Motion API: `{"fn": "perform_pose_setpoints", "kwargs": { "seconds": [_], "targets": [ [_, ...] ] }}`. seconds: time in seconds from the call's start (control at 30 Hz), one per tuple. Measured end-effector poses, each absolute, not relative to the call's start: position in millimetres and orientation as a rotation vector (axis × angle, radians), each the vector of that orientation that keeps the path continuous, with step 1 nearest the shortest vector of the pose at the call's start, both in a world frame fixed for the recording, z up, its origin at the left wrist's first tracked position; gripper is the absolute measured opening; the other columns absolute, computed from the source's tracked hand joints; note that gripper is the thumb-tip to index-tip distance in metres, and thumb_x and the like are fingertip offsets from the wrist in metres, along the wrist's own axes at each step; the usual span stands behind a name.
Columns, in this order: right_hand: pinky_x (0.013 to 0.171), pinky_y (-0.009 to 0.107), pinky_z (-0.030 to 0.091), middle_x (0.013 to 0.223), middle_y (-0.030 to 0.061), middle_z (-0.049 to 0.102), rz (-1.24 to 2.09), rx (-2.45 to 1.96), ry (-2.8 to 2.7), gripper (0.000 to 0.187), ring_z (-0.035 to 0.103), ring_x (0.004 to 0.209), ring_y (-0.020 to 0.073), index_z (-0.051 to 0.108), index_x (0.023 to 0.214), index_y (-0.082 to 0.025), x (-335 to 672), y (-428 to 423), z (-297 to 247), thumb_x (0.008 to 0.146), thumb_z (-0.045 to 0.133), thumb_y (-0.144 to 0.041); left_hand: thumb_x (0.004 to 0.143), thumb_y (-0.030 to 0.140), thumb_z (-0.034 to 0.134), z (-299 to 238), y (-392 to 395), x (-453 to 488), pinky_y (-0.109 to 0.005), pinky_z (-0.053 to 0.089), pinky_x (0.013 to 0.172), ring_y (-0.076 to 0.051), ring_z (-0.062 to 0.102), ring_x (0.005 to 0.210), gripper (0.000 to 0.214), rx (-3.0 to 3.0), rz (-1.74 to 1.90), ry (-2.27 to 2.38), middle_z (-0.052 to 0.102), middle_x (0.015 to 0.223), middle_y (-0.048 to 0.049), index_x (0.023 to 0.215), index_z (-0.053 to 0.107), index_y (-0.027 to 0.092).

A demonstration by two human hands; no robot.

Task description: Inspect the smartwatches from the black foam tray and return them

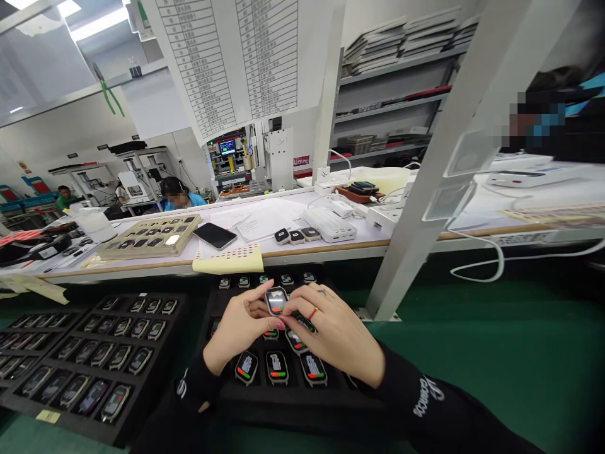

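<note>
Both my hands meet over a black tray (pixel 222 302) of small watch bodies. My left hand (pixel 241 328) pinches one watch body (pixel 276 299) by its left side, screen up. My right hand (pixel 331 331), with a red ring on one finger, closes its fingertips on the same piece from the right and covers part of the tray. Several more watch bodies (pixel 277 367) with red and green screen stickers lie in the tray's pockets just below my hands.
A second black tray (pixel 155 372) full of watch bodies lies to the left on the green mat. Beyond is a white shelf with a phone (pixel 215 235), a beige tray (pixel 150 236), yellow label sheet (pixel 229 258), power banks and cables. A slanted grey post (pixel 425 189) rises at right. Other people sit far back left.
</note>
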State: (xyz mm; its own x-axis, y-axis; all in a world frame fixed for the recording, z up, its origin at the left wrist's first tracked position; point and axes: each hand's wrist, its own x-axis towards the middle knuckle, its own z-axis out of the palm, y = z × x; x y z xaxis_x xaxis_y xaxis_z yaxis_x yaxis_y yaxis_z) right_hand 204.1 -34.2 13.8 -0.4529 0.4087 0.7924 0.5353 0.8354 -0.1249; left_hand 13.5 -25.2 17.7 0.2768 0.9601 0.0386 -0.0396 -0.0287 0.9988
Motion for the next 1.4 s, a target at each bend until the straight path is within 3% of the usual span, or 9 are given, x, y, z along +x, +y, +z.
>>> {"fn": "perform_pose_setpoints", "kwargs": {
  "seconds": [0.37, 0.53, 0.73, 1.03, 1.2, 1.3, 1.4],
  "targets": [
    [0.072, 0.038, 0.037, 0.086, 0.0065, 0.058, -0.236, -0.728, -2.159, 0.019, 0.051, 0.077, 0.0238, 0.053, 0.087, -0.016, 202.8, -32.6, 16.7, 0.104, 0.045, -0.017, 0.065, 0.023, 0.083, 14.8, -29.5, 13.0, -0.031, 0.054, 0.076, -0.018, 0.065, 0.075, 0.074, 1.53, 1.04, 1.058, 0.071, 0.079, -0.0015, 0.136, 0.06, 0.018],
    [0.071, 0.037, 0.038, 0.088, 0.0066, 0.059, -0.19, -0.7, -2.16, 0.018, 0.052, 0.079, 0.0235, 0.055, 0.091, -0.017, 204.4, -35.4, 15.1, 0.105, 0.043, -0.018, 0.063, 0.027, 0.087, 14.6, -29.0, 11.3, -0.03, 0.054, 0.073, -0.017, 0.064, 0.073, 0.082, 1.47, 1.018, 1.031, 0.071, 0.077, -0.002, 0.138, 0.057, 0.015],
    [0.069, 0.036, 0.039, 0.089, 0.0063, 0.061, -0.211, -0.663, -2.172, 0.014, 0.053, 0.078, 0.0223, 0.059, 0.096, -0.016, 206.7, -37.9, 12.9, 0.104, 0.048, -0.02, 0.057, 0.017, 0.087, 14.3, -27.3, 7.9, -0.031, 0.055, 0.076, -0.018, 0.068, 0.074, 0.085, 1.341, 1.01, 0.983, 0.074, 0.077, -0.004, 0.136, 0.058, 0.011],
    [0.066, 0.037, 0.045, 0.083, 0.007, 0.06, -0.208, -0.707, -2.191, 0.022, 0.054, 0.073, 0.0219, 0.057, 0.087, -0.017, 202.9, -37.8, 11.6, 0.102, 0.042, -0.013, 0.06, 0.019, 0.086, 15.9, -31.8, 9.2, -0.033, 0.056, 0.076, -0.019, 0.066, 0.072, 0.076, 1.468, 0.984, 1.045, 0.071, 0.075, -0.0013, 0.133, 0.062, 0.016],
    [0.065, 0.034, 0.05, 0.087, 0.006, 0.059, -0.009, -0.718, -2.018, 0.016, 0.06, 0.077, 0.0212, 0.053, 0.09, -0.021, 209.5, -35.4, 19.4, 0.1, 0.045, -0.013, 0.07, 0.015, 0.079, 17.6, -36.8, 8.9, -0.03, 0.055, 0.075, -0.017, 0.065, 0.075, 0.053, 1.757, 1.032, 1.118, 0.07, 0.093, -0.0014, 0.121, 0.07, 0.028],
    [0.064, 0.031, 0.056, 0.097, 0.0068, 0.062, 0.161, -0.707, -1.75, 0.011, 0.067, 0.078, 0.0193, 0.052, 0.093, -0.023, 221.3, -38.0, 30.9, 0.101, 0.049, -0.017, 0.074, 0.013, 0.074, 21.7, -25.6, 4.4, -0.03, 0.054, 0.08, -0.018, 0.066, 0.082, 0.048, 1.8, 1.093, 1.101, 0.071, 0.103, -0.0033, 0.12, 0.069, 0.026],
    [0.066, 0.03, 0.062, 0.106, 0.0083, 0.068, 0.333, -0.663, -1.552, 0.008, 0.073, 0.077, 0.0194, 0.053, 0.094, -0.024, 232.1, -49.6, 43.3, 0.102, 0.053, -0.023, 0.077, 0.015, 0.071, 32.6, -1.4, -1.8, -0.032, 0.053, 0.085, -0.019, 0.065, 0.086, 0.049, 1.798, 1.229, 1.069, 0.071, 0.097, -0.0041, 0.125, 0.064, 0.022]
  ]
}}
